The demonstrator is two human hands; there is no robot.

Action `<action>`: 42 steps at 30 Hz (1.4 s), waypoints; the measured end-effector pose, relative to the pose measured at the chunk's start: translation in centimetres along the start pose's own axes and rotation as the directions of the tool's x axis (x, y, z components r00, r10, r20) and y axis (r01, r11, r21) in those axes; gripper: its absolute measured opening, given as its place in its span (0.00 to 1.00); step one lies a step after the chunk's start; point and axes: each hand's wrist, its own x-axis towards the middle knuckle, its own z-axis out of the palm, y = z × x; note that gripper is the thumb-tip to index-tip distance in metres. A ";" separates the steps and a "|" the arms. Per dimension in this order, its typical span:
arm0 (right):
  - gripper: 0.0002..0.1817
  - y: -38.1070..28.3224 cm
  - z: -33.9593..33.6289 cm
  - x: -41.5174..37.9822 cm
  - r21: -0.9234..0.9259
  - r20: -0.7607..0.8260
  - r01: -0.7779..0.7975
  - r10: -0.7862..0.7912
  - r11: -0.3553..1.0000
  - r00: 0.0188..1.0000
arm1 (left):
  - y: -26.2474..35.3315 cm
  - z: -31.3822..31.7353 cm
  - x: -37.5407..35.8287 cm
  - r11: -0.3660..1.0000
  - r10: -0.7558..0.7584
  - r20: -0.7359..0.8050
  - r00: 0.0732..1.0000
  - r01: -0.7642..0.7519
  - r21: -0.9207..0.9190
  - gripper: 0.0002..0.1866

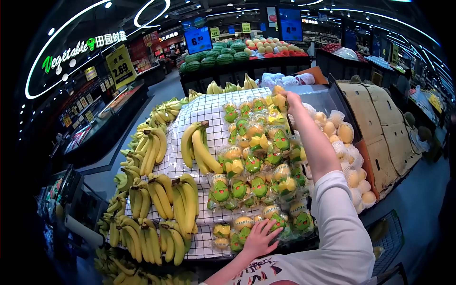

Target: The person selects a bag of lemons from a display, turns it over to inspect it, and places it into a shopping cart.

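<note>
Clear printed bags of yellow fruit [254, 164] lie in rows on the checked cloth [209, 102], with green cartoon figures on the plastic. My right hand [292, 100] reaches to the far end of these rows. Its fingers are bent round a bagged yellow fruit [279, 90], partly hidden by the hand. Nearer to me, my left hand [260, 239] lies with spread fingers on the front bags [244, 222], gripping nothing. Left of the bags, bunches of bananas [185, 202] cover the cloth, one bunch [199, 147] standing apart from the others.
Pale fruit in foam nets [351, 156] fills the right side, beside a cardboard-covered stand [380, 128]. Watermelons [223, 56] and price screens [197, 42] are behind. A shopping basket or cart [387, 235] stands at the lower right, a plastic-bag roll [85, 231] at the left.
</note>
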 end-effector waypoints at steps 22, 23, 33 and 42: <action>0.40 8.0 -7.3 -40.2 0.549 0.531 -0.322 -0.025 0.771 0.847 | -0.3 1.5 0.0 1.000 -0.001 0.038 0.999 0.002 -0.022 0.27; 0.41 7.7 -7.3 -40.6 0.565 0.527 -0.295 -0.062 0.771 0.848 | -0.3 1.6 0.0 1.000 -0.006 0.038 0.999 0.007 -0.020 0.26; 0.44 5.4 -6.3 -43.7 0.617 0.491 -0.153 -0.225 0.772 0.842 | -0.1 0.2 0.3 0.985 -0.040 -0.012 0.999 0.037 -0.171 0.28; 0.45 7.2 -5.1 -44.4 0.552 0.531 -0.155 -0.202 0.819 0.823 | 4.0 -7.1 3.6 0.240 -0.218 0.207 0.954 0.258 -0.936 0.32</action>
